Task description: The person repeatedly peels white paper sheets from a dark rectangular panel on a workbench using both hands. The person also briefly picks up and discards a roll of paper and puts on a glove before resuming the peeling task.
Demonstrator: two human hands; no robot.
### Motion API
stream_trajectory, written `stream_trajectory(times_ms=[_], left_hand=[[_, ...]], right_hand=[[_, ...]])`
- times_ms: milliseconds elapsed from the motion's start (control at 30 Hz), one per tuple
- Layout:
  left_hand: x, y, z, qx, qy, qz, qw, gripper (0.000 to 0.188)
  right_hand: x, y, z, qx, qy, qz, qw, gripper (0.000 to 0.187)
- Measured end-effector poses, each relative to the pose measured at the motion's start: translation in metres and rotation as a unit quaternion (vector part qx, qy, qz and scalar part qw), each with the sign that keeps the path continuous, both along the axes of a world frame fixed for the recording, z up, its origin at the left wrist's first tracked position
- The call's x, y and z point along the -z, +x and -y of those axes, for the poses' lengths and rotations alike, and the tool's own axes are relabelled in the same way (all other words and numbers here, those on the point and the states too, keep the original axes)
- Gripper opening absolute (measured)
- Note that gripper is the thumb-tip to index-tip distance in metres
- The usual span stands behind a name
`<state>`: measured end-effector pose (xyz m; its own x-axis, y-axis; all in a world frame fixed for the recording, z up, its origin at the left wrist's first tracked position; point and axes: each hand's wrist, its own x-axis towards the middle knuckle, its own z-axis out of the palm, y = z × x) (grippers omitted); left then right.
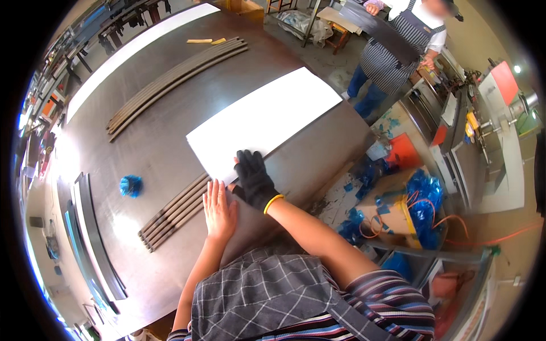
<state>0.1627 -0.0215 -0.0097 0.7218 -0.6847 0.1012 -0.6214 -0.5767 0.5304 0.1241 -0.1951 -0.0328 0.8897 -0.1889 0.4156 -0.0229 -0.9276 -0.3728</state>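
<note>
A white rectangular sheet [267, 116] lies slantwise across the dark table [165, 165]. Its near left end rests over a bundle of long brownish rods [173, 219]. My left hand [219, 210] is bare, fingers stretched out together, its fingertips at the sheet's near edge beside the rods. My right hand [253, 179] wears a black glove with a yellow cuff and lies flat with fingers extended along the sheet's near edge. The right thumb points toward my left hand. Neither hand wraps around anything.
More rods [176, 85] and a long white strip [136, 51] lie farther back. A crumpled blue ball [131, 186] sits at left, near dark strips [99, 233]. Right of the table stands a cardboard box [392, 207] with blue film. A person [392, 57] holds a dark sheet at far right.
</note>
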Motion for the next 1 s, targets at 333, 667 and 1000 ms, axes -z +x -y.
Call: stream_trajectory(times_ms=[333, 667, 1000], left_hand=[[0.085, -0.019, -0.001, -0.193, 0.038, 0.06, 0.979, 0.059], [0.051, 0.02, -0.142, -0.694, 0.029, -0.019, 0.719, 0.073], [0.064, 0.045, -0.21, -0.809, -0.194, -0.067, 0.55, 0.041]], right_hand=[[0.002, -0.036, 0.314, 0.267, -0.023, -0.031, 0.963, 0.061], [0.028, -0.079, 0.464, 0.203, -0.042, -0.25, 0.946, 0.02], [0.049, -0.063, 0.482, 0.311, 0.615, -0.053, 0.722, 0.022]])
